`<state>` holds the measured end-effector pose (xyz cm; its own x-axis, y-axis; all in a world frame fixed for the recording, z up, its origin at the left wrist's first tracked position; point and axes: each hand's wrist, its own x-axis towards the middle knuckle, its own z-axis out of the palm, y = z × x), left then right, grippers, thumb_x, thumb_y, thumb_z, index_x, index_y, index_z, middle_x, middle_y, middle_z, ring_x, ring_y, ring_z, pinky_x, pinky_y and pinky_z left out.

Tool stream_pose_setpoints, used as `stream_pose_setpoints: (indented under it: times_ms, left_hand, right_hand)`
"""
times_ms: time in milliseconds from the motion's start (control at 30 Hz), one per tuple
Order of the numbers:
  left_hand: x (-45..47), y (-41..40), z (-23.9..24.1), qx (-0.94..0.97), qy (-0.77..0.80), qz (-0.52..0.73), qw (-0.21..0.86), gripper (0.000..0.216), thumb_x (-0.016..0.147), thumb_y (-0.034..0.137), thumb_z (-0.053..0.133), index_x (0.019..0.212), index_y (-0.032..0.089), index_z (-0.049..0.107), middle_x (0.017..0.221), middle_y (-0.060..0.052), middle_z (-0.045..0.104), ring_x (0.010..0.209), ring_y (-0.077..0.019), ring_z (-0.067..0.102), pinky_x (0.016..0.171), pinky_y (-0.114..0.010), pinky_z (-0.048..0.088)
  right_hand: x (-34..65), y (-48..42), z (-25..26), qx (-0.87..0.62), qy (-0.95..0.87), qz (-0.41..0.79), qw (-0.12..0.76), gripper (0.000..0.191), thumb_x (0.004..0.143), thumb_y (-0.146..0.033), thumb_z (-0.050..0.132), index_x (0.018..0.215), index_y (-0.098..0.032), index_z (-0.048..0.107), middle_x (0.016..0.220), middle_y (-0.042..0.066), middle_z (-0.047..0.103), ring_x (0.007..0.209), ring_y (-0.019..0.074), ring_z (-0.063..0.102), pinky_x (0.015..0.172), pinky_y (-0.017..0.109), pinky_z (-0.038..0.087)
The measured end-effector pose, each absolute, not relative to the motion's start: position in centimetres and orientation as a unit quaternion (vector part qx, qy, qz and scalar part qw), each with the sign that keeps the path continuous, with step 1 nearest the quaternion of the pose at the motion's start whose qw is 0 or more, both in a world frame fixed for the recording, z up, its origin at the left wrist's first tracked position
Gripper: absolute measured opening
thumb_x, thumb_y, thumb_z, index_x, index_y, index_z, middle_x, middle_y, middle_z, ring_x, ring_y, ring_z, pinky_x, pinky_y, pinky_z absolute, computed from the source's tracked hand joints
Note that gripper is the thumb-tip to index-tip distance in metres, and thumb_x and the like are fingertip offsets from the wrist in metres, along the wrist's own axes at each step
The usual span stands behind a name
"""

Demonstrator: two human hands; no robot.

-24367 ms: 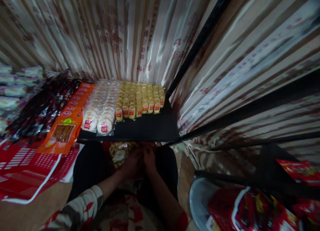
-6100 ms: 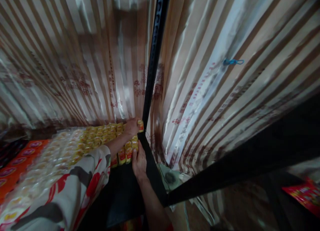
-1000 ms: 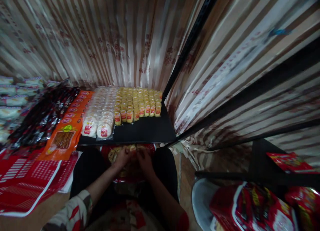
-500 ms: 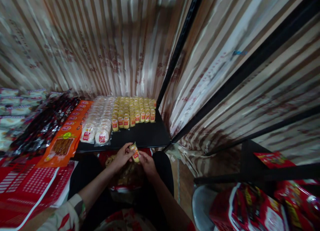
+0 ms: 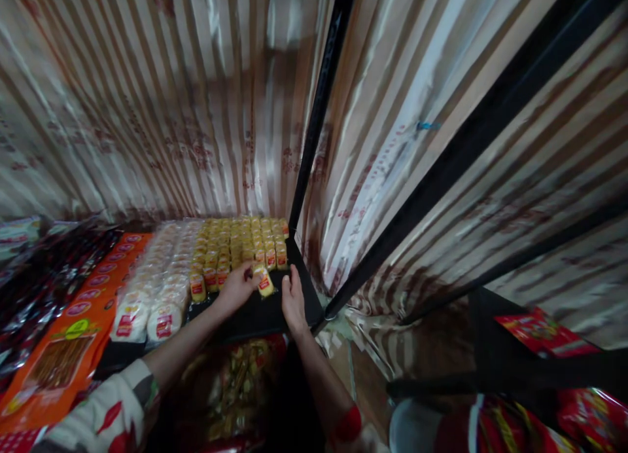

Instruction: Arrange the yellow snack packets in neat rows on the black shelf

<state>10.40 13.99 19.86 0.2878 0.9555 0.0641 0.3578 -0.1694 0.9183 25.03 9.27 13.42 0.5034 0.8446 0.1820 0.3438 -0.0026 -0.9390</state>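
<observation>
My left hand [image 5: 237, 288] is closed on a small yellow snack packet [image 5: 265, 283] with a red-and-white label. It holds the packet tilted over the black shelf [image 5: 240, 319], just in front of the rows of matching yellow packets [image 5: 220, 235]. To the right of the held packet, my right hand [image 5: 294, 304] is open, fingers stretched out, touching no packet. Below both arms, at my lap, lies a dark, partly shadowed bag [image 5: 240, 387] with yellowish packets inside.
Left of the yellow rows stand round white packets [image 5: 163, 322], an orange packet strip [image 5: 83, 328] and dark glossy packets [image 5: 44, 283]. A black post [image 5: 314, 119] rises at the shelf's right corner, before striped sheeting [image 5: 220, 99]. Red bags [image 5: 515, 427] sit lower right.
Both hands have moved forward from my lap to over the shelf. The right hand has let go of the packet, which stays in my left hand. The view has shifted too.
</observation>
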Motion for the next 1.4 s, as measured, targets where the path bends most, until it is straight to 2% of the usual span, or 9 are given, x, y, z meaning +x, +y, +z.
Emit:
stream_pose_setpoints:
  times_ms: [100, 267, 533, 667, 867, 1067, 1267, 1400]
  left_hand:
    - [12.9, 17.1, 21.2, 0.706, 0.502, 0.349, 0.357, 0.038, 0.074, 0.026, 0.056, 0.111, 0.018, 0.057, 0.069, 0.001, 0.058, 0.062, -0.0121, 0.053, 0.060, -0.022, 0.042]
    - [16.9, 22.0, 23.3, 0.714, 0.522, 0.353, 0.306, 0.031, 0.078, 0.024, 0.055, 0.109, 0.018, 0.056, 0.086, -0.002, 0.064, 0.072, -0.0124, 0.058, 0.070, -0.023, 0.044]
    - [22.4, 27.8, 22.8, 0.756, 0.498, 0.348, 0.244, 0.026, 0.079, 0.023, 0.056, 0.104, 0.018, 0.056, 0.088, -0.002, 0.064, 0.078, -0.0136, 0.059, 0.076, -0.025, 0.044]
    - [24.6, 28.8, 22.0, 0.792, 0.469, 0.315, 0.230, 0.028, 0.079, 0.021, 0.056, 0.107, 0.018, 0.056, 0.091, -0.003, 0.063, 0.081, -0.0137, 0.059, 0.077, -0.025, 0.044]
    - [25.3, 29.7, 21.1, 0.846, 0.452, 0.253, 0.127, 0.023, 0.078, 0.021, 0.055, 0.100, 0.018, 0.061, 0.099, -0.006, 0.062, 0.095, -0.0193, 0.055, 0.085, -0.029, 0.042]
    - [25.2, 30.6, 19.8, 0.867, 0.448, 0.212, 0.049, 0.023, 0.077, 0.024, 0.055, 0.097, 0.016, 0.064, 0.097, -0.010, 0.064, 0.103, -0.0246, 0.049, 0.095, -0.034, 0.035]
    - [25.7, 30.3, 19.6, 0.848, 0.488, 0.203, 0.043, 0.025, 0.075, 0.020, 0.056, 0.098, 0.013, 0.063, 0.104, -0.013, 0.059, 0.105, -0.0265, 0.045, 0.092, -0.037, 0.035]
    - [26.0, 30.0, 19.9, 0.841, 0.507, 0.182, 0.049, 0.028, 0.076, 0.015, 0.053, 0.103, 0.009, 0.061, 0.109, -0.016, 0.055, 0.109, -0.0275, 0.042, 0.092, -0.038, 0.034]
  right_hand:
    - [26.1, 12.8, 13.5, -0.679, -0.455, 0.217, 0.534, 0.067, 0.086, -0.051, 0.027, 0.139, -0.010, 0.029, 0.147, 0.012, 0.026, 0.136, 0.0195, 0.020, 0.112, 0.039, 0.014]
    - [26.7, 16.0, 12.4, -0.673, -0.446, 0.226, 0.545, 0.069, 0.087, -0.055, 0.022, 0.139, -0.010, 0.029, 0.146, 0.011, 0.028, 0.136, 0.0194, 0.021, 0.112, 0.038, 0.013]
    - [27.9, 16.9, 12.5, -0.681, -0.429, 0.194, 0.561, 0.067, 0.088, -0.053, 0.022, 0.141, -0.012, 0.026, 0.147, 0.010, 0.027, 0.136, 0.0183, 0.021, 0.112, 0.036, 0.013]
    - [28.9, 17.8, 13.1, -0.673, -0.436, 0.181, 0.569, 0.064, 0.089, -0.050, 0.021, 0.139, -0.011, 0.028, 0.146, 0.011, 0.028, 0.136, 0.0187, 0.021, 0.112, 0.038, 0.013]
    - [30.1, 19.3, 12.8, -0.663, -0.419, 0.197, 0.589, 0.063, 0.090, -0.052, 0.021, 0.139, -0.014, 0.030, 0.146, 0.010, 0.029, 0.136, 0.0190, 0.022, 0.112, 0.038, 0.013]
    - [31.1, 21.1, 11.8, -0.652, -0.420, 0.231, 0.588, 0.065, 0.088, -0.057, 0.020, 0.133, -0.014, 0.041, 0.146, 0.008, 0.029, 0.136, 0.0181, 0.020, 0.113, 0.038, 0.012]
    - [31.6, 22.9, 11.1, -0.627, -0.427, 0.264, 0.596, 0.068, 0.088, -0.060, 0.016, 0.132, -0.016, 0.044, 0.139, 0.007, 0.042, 0.131, 0.0173, 0.032, 0.111, 0.035, 0.020]
    - [31.6, 23.3, 11.4, -0.640, -0.420, 0.277, 0.581, 0.068, 0.088, -0.060, 0.016, 0.131, -0.016, 0.045, 0.136, 0.008, 0.045, 0.129, 0.0183, 0.036, 0.109, 0.035, 0.022]
